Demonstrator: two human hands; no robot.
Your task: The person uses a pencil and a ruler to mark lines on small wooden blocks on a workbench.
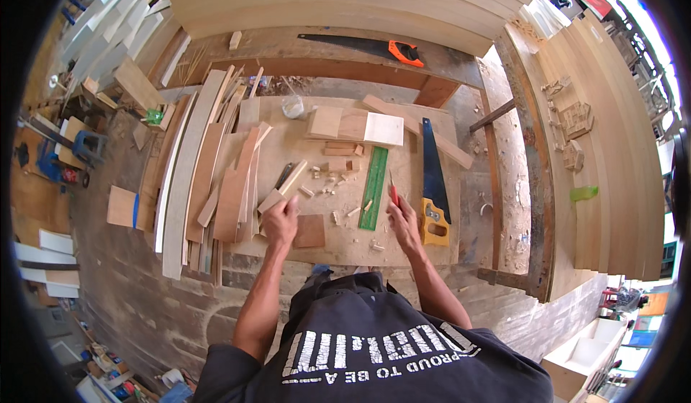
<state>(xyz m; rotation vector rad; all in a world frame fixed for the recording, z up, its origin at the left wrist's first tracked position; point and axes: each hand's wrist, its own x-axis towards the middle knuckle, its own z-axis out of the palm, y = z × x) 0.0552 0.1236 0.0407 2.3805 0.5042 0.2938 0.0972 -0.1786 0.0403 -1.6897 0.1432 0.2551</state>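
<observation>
My left hand point(280, 222) grips a small pale wood block point(271, 201) over the work board point(351, 252). A thin wood strip point(293, 177) runs out past the block; I cannot tell whether the two are joined. A dark pen-like tool point(284, 174) lies beside the strip. In my right hand point(404, 224) is a red-handled pointed tool point(394, 194), its thin blade pointing away from me. Just left of that hand lies a green ruler point(373, 187) with wood scraps on it. A square brown wood piece point(309, 231) rests near my left hand.
A yellow-handled handsaw point(435, 181) lies at right. Cut wood chips point(328, 190) and stacked boards point(353, 124) occupy the middle. Long planks point(208, 187) pile up at left. A plastic cup point(292, 106) and an orange-handled saw point(367, 48) are farther back.
</observation>
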